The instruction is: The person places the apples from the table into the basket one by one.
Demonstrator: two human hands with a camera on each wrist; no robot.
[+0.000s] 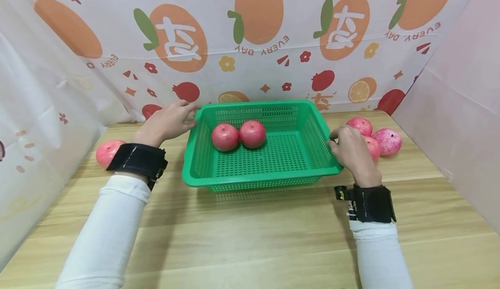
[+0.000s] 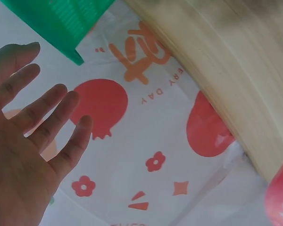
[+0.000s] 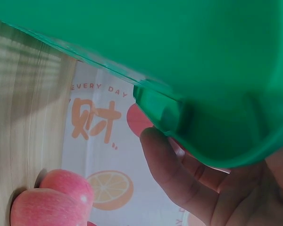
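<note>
While the left hand [image 1: 169, 119], fingers spread apart, hovers just beside the green basket's [image 1: 258, 178] far left corner, the right hand [image 1: 350, 150] has its fingers curled on the right rim of that basket, which holds two red fruits [image 1: 252, 134] mid-scene.

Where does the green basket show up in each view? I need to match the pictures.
Head: green basket in the middle of the picture, shown whole.
Left wrist: only a corner at top left, cut off by the top edge.
Right wrist: fills much of the top and right, cut off.
Shared landmark: the fruit-print cloth, beyond the basket.
</note>
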